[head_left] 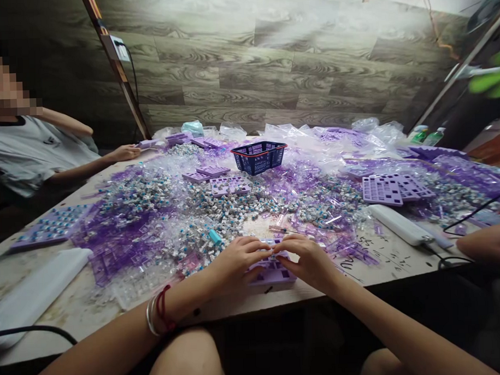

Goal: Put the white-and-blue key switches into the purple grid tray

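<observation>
A purple tray with square slots (pixel 273 275) lies flat at the table's near edge, beneath both hands. My left hand (pixel 242 258) rests over its left side, the fingers curved together toward the far part of the tray. From the right, my right hand (pixel 304 255) reaches over the tray with thumb and forefinger bent toward each other; anything between the fingertips is too small to make out. Beyond my hands are heaps of small white and blue parts (pixel 224 210) and a light blue block (pixel 215 237). A thin screwdriver-like tool (pixel 281 229) lies just past my fingers.
A dark blue basket (pixel 260 160) stands mid-table. Purple slotted trays (pixel 382 191) lie at right, another filled tray (pixel 52 227) at left. Long white devices (pixel 399 225) with cables flank the work area. A person (pixel 47 145) sits at left; another person's arm (pixel 485 245) is at right.
</observation>
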Available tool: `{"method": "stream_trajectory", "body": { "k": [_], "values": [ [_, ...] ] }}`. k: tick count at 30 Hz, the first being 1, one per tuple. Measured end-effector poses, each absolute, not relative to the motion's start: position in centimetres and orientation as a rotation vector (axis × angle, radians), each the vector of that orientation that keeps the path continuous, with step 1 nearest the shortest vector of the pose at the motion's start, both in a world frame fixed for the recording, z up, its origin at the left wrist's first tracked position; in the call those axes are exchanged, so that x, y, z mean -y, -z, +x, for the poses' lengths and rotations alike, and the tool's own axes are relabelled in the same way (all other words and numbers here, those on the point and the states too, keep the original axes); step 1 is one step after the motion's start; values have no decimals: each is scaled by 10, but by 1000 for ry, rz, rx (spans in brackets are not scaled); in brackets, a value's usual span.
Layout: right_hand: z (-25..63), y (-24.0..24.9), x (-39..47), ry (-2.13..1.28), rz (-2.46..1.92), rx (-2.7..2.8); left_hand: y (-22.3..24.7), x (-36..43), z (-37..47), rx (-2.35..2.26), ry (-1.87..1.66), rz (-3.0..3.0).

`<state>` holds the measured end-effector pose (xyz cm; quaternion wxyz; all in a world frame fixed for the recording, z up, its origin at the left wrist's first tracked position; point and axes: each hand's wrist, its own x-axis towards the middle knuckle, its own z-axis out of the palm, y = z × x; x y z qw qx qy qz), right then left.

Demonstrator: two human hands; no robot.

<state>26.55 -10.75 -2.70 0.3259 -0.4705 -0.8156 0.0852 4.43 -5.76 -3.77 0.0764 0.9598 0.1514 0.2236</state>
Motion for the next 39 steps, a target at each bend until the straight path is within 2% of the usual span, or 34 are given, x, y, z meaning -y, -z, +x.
{"method": "stream_trajectory", "body": {
  "k": [15, 32, 39],
  "values": [
    [266, 31, 103, -234, -1058, 2137, 41, 58, 45, -423, -619, 3060],
    [262, 14, 97, -353, -1171, 2245, 47, 55, 51, -309, -772, 3129],
    [258, 5, 93, -317, -1164, 2431, 49, 53, 52, -293, -703, 3179]
  ]
}}
